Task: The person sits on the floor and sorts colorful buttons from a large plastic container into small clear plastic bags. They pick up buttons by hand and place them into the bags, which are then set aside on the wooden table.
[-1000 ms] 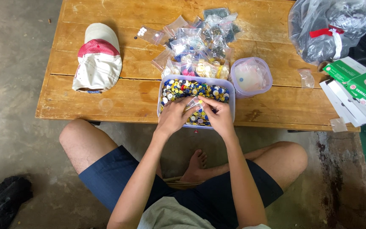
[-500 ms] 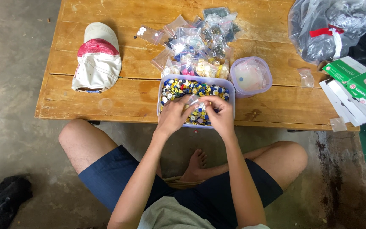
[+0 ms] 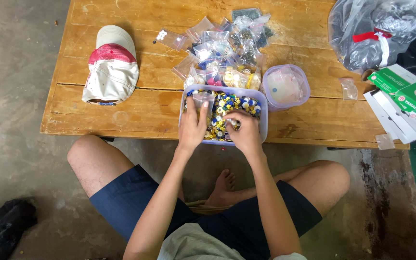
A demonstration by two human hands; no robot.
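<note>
Far left on the floor lay a dark cloth bundle, near the person's knee. On the left part of the wooden bench sat a cap, white w/ a red mesh panel, well apart from the rest.

Mid-bench, at the near edge, stood the clear plastic tub, full of small mixed buttons – blue, yellow, white. Both hands were inside it. Left hand was on the tub's left side, fingers pinched on a small clear zip bag, held upright just above the buttons; bag looked nearly empty, contents too small to tell. Right hand was just beside it, toward the tub's near-right part, knuckles up, fingers curled down into the buttons; fingertips seemed closed on something small and pale, but can't tell what, or if it was truly gripped.

Just beyond the tub, a heap of clear bags w/ sorted buttons spread toward the far side; one bag w/ white pieces lay at the heap's left end. Right of the tub, touching or just beside it, sat the purple-tinted lid, w/ a bag or two on it. Further right: a stray empty bag, a large tied clear plastic sack at the far right corner, and green-and-white boxes at the right edge. Another small bag lay near the bench's near-right corner.

Person sat cross-legged on the floor, blue shorts, bare foot under the bench edge.
</note>
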